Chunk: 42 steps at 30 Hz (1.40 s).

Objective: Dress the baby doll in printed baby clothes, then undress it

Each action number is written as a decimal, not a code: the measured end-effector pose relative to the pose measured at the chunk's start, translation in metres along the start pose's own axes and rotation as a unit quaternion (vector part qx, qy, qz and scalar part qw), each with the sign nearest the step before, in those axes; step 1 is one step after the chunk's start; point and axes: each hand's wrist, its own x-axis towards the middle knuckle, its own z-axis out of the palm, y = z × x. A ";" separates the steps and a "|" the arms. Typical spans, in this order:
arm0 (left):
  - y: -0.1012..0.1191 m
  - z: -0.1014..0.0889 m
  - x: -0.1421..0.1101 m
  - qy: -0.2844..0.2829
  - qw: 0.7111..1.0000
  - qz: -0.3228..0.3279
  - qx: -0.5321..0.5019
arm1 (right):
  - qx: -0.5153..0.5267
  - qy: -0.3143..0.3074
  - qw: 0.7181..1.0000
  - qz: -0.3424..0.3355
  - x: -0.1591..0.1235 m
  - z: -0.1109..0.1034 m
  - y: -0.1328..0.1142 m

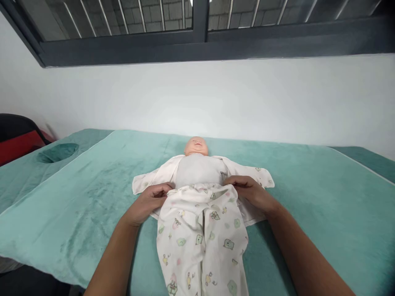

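Note:
A baby doll point(198, 164) lies on its back on a teal blanket, head toward the wall. An open white printed top point(253, 174) is spread under it. White printed trousers point(202, 234) cover its legs up to the waist. My left hand point(151, 199) is closed on the waistband at the doll's left-side hip in view. My right hand point(247, 191) grips the waistband on the other side, fingers curled over the cloth.
The teal blanket point(77, 193) covers a padded table with a face hole point(57, 152) at the far left. A white wall and a dark window frame stand behind. A black and red object point(17, 139) sits at the left edge.

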 end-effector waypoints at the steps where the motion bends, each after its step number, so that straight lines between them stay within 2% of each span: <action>1: -0.001 0.000 0.000 -0.001 1.000 -0.003 -0.003 | 0.000 0.014 1.000 -0.006 0.001 0.002 0.000; 3: -0.004 -0.001 0.001 -0.001 1.000 0.004 -0.009 | -0.008 0.037 0.999 -0.021 0.003 0.006 -0.001; 5: -0.006 -0.001 0.001 0.005 1.000 0.016 -0.003 | -0.018 0.033 0.999 -0.028 0.004 0.009 -0.005; 10: -0.007 0.004 0.001 0.024 0.999 0.007 0.036 | -0.092 -0.103 0.990 -0.009 0.001 0.012 -0.025; 14: 0.000 0.009 -0.005 -0.028 0.996 0.038 0.079 | -0.148 -0.149 0.977 -0.035 -0.009 0.013 -0.037; 19: 0.031 0.018 -0.020 -0.076 0.975 0.072 0.195 | -0.105 -0.127 0.981 -0.098 -0.017 0.019 -0.031; 25: 0.065 0.029 -0.026 -0.092 0.945 0.033 0.311 | 0.001 -0.077 0.994 -0.074 -0.016 0.018 -0.008; 28: 0.075 0.028 -0.023 -0.142 0.932 0.049 0.329 | -0.007 -0.064 0.995 -0.071 -0.015 0.018 -0.008; 31: 0.084 0.028 -0.018 -0.188 0.923 0.069 0.330 | -0.048 -0.067 0.994 -0.074 -0.015 0.022 -0.018; 34: 0.091 0.036 -0.013 -0.171 0.924 0.085 0.331 | -0.066 -0.047 0.994 -0.075 -0.018 0.029 -0.033; 38: 0.095 0.052 -0.007 -0.150 0.942 0.067 0.292 | -0.061 -0.012 0.995 -0.076 -0.025 0.040 -0.045; 42: 0.089 0.057 -0.003 -0.041 0.959 0.102 0.260 | -0.095 0.001 0.992 -0.088 -0.030 0.043 -0.051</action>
